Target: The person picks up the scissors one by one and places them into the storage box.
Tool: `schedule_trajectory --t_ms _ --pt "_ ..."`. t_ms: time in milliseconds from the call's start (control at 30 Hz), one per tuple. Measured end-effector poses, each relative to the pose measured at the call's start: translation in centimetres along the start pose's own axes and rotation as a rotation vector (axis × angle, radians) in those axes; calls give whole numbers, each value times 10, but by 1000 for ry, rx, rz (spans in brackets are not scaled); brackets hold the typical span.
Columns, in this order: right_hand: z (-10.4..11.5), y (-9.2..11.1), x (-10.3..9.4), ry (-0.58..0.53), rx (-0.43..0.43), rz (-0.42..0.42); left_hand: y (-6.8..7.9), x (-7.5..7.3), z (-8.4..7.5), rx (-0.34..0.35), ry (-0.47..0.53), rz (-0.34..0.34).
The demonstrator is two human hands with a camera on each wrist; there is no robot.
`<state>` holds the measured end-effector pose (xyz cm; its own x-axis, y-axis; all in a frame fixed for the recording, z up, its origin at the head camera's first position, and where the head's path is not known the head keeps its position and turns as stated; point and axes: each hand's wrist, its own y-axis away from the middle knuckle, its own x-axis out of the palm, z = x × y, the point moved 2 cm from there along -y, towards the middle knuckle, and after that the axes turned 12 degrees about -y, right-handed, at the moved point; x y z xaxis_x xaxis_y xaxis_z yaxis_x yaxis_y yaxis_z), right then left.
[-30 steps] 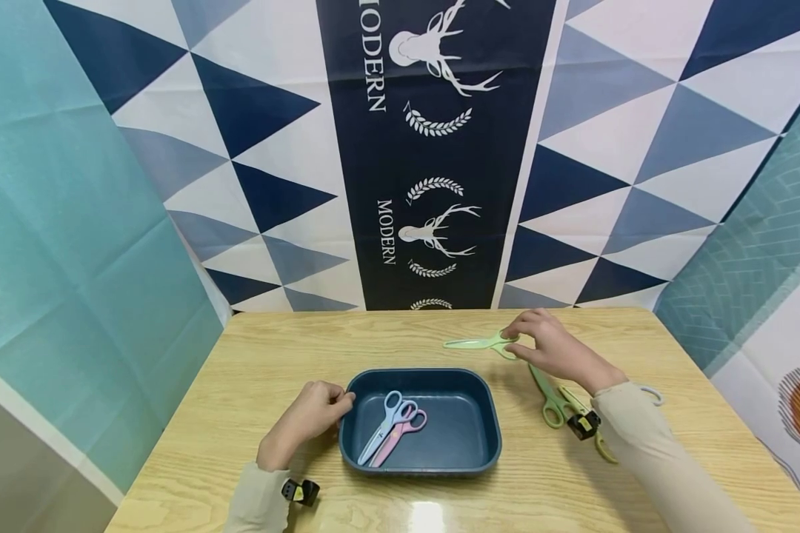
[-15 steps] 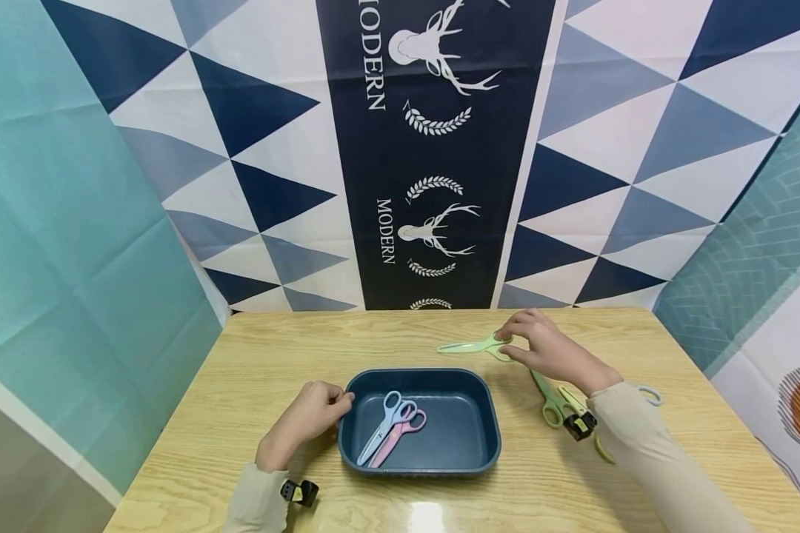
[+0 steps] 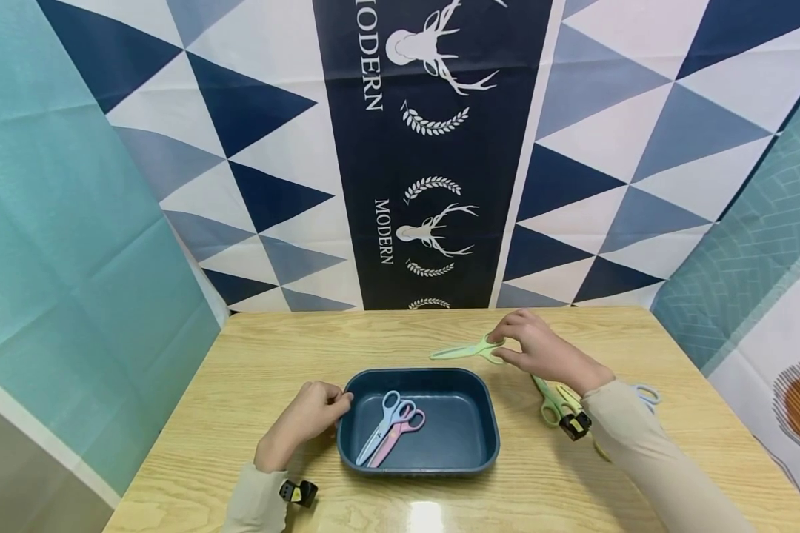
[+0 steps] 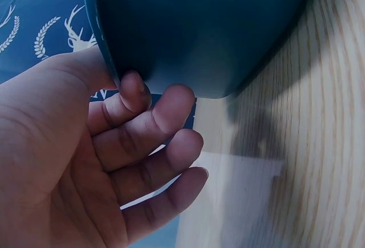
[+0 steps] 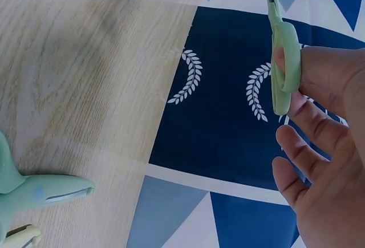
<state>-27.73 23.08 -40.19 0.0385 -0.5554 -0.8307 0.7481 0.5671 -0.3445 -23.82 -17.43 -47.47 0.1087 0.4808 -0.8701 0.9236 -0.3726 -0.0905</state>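
Observation:
My right hand (image 3: 540,348) pinches the handle loops of light green scissors (image 3: 460,352), whose blades point left behind the tray. In the right wrist view the thumb passes through a loop of these scissors (image 5: 291,54), and the other fingers are loosely bent. My left hand (image 3: 307,418) grips the left rim of a dark blue tray (image 3: 456,433). The left wrist view has the thumb over the edge of the tray (image 4: 199,25), with the index finger against its outer wall. Inside the tray, light blue scissors (image 3: 375,440) lie partly over pink scissors (image 3: 390,448).
To the right on the wooden table (image 3: 267,340) lie darker green scissors (image 3: 550,407) and yellow scissors (image 3: 569,397), partly behind the right sleeve. A light blue handle (image 3: 648,392) shows beyond that sleeve. A patterned cloth (image 3: 433,148) hangs behind the table.
My right hand has moved left and slightly nearer with the light green scissors, whose tips have come closer to the tray's back rim. My left hand stays on the tray.

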Motion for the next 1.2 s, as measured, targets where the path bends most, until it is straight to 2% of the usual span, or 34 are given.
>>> schedule_trajectory --t_ms 567,1200 --pt "12 -8 9 -10 -58 24 -1 3 3 -24 25 32" --pt "28 -9 9 26 -105 67 -1 4 3 -4 1 1"
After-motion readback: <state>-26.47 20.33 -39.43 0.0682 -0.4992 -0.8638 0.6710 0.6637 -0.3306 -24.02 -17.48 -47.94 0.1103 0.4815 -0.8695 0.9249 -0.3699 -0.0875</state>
